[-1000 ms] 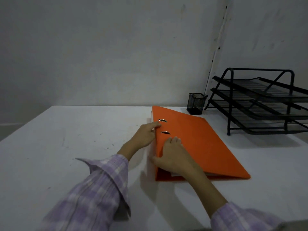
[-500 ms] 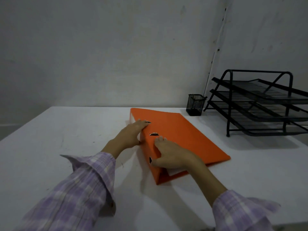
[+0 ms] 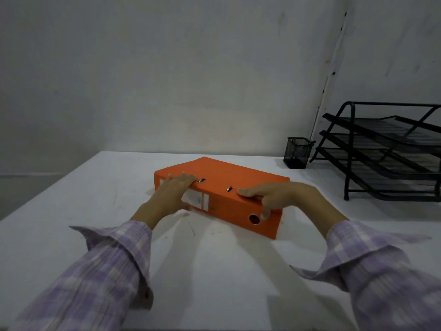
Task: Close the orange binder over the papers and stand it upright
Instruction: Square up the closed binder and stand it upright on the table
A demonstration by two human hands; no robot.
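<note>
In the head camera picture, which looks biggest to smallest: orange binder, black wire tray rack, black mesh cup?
1-2. Orange lever-arch binder, black wire three-tier tray rack: look alike; the rack sits farther and is cropped, so unranked.
3. Black mesh pen cup: clearly smallest.

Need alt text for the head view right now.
Closed orange binder lies flat on a white table, spine toward the camera. The left hand and right hand hold it along the spine edge. A black mesh cup and tiered tray stand far right.

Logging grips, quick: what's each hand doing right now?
Left hand: holding the orange binder.
Right hand: holding the orange binder too.
</note>
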